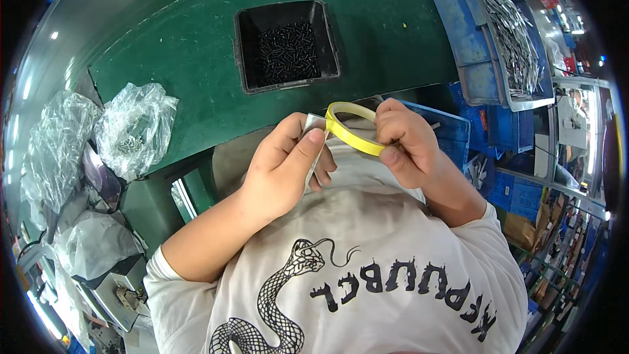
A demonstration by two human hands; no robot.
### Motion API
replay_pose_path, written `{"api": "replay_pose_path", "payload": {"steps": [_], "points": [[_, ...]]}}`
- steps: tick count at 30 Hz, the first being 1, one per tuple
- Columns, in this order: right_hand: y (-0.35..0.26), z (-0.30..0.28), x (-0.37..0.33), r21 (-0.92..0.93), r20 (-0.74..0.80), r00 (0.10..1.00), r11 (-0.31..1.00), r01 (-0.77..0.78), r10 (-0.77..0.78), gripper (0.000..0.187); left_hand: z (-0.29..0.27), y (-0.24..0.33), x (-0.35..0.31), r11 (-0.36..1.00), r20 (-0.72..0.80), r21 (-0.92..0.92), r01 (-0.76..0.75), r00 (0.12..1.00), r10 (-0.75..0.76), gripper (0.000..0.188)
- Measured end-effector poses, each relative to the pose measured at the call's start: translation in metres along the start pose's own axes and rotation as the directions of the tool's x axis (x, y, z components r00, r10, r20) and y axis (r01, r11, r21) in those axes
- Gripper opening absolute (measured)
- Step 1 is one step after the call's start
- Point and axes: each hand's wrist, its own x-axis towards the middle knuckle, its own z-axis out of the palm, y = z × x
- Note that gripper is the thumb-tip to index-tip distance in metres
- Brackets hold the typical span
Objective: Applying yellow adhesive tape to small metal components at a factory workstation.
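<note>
In front of my shirt I hold a roll of yellow tape [354, 139] with my right hand [407, 139], fingers and thumb closed on its ring. My left hand [285, 164] pinches a small flat clear-grey packet [313, 124] between thumb and fingers. The roll's left edge touches the packet's upper corner beside my left thumb. What the packet contains is hidden by my fingers. Beyond my hands, a black bin [246, 72] on the green table holds many small black cylindrical parts [288, 51].
Clear plastic bags [137, 128] sit at the green table's [190, 46] left end, one with small parts inside. At the right, a blue crate [472, 46] holds many thin metal strips [508, 33]. Another blue crate [439, 124] stands below the table edge beside my right hand.
</note>
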Motion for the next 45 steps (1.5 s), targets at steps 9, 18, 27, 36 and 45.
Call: {"api": "replay_pose_path", "payload": {"steps": [9,18,27,36,45], "points": [[0.001,0.005,0.003,0.029,-0.034,0.998,0.998,0.063,-0.062,0.013,-0.004,-0.007,0.003,0.999,-0.034,-0.025,0.025,0.999,-0.026,0.034],[-0.001,0.007,0.001,-0.033,-0.05,0.999,0.999,0.007,-0.008,0.013,-0.003,0.0,0.0,0.988,0.001,-0.151,0.006,1.0,-0.006,0.034],[-0.012,0.003,0.005,-0.197,-0.033,0.988,0.968,-0.154,0.151,0.018,-0.008,0.004,0.006,0.986,0.108,-0.165,0.002,0.994,0.016,0.036],[-0.017,0.0,0.008,-0.287,-0.052,0.995,0.953,-0.093,0.081,0.028,-0.007,-0.002,0.007,0.994,-0.124,0.077,-0.077,0.989,0.086,0.029],[-0.016,0.0,0.01,-0.343,-0.003,1.0,0.939,-0.012,0.012,0.031,-0.009,-0.004,0.01,0.98,-0.017,0.066,-0.19,0.981,0.191,0.016]]}}
